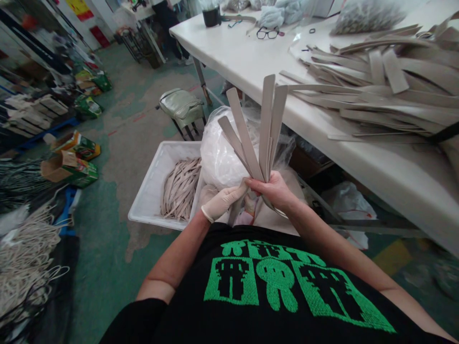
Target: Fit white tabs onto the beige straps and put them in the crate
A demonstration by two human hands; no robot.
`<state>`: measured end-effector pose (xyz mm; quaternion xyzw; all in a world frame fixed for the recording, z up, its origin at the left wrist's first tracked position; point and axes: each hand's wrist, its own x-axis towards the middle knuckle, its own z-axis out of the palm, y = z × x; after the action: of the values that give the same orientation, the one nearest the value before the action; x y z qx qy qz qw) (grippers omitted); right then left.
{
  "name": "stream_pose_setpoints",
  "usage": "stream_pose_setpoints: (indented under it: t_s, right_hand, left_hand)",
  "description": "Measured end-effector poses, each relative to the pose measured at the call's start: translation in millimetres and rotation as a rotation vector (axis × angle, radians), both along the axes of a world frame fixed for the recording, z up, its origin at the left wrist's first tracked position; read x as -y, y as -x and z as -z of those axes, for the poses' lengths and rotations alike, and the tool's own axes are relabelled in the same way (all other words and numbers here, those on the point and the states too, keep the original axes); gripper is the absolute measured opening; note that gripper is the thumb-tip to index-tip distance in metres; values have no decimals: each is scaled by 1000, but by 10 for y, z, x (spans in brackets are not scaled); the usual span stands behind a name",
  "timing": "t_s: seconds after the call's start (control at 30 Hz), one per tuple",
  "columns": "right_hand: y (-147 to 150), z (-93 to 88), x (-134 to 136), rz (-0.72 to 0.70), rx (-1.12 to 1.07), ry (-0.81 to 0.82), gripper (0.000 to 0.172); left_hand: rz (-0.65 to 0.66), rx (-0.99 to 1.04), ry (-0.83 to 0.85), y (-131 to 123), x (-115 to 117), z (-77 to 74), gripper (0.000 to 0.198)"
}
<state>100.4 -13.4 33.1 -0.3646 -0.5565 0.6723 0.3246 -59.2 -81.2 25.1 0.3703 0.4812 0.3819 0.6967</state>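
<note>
Several flat beige-grey straps (266, 129) fan upward from my right hand (274, 189), which is bare and wrapped round their lower part. My left hand (223, 201), in a pale thin glove, pinches a strap close beside the right hand; its fingertips nearly touch the right fingers. The lower ends of the straps hang down in front of my lap, partly hidden by the hands. To the left of my hands stands a white plastic bin (144, 196) with a heap of similar thin straps (182, 187) in it. Right behind the hands sits a clear plastic bag (224, 153).
A long white table (247, 64) runs along the right, bearing a large pile of straps (387, 91), glasses (267, 33) and a black cup (211, 15). A padded stool (181, 104) stands beyond the bin. Cartons (70, 168) and bundled cords (27, 258) lie at the left.
</note>
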Motion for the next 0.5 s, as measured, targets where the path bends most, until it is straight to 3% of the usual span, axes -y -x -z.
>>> stream_pose_setpoints:
  t_s: [0.13,0.37,0.5]
  right_hand:
    - [-27,-30,-60,-67,38,-22,43]
    - [-186,-80,-173,223,23,-130,38]
    - [-307,-117,-236,298,37,-158,33]
  left_hand:
    - [45,36,2,-6,8,20,65]
    - [160,-124,-94,4,132,84,52]
    - [171,-281,-146,104,257,186,45]
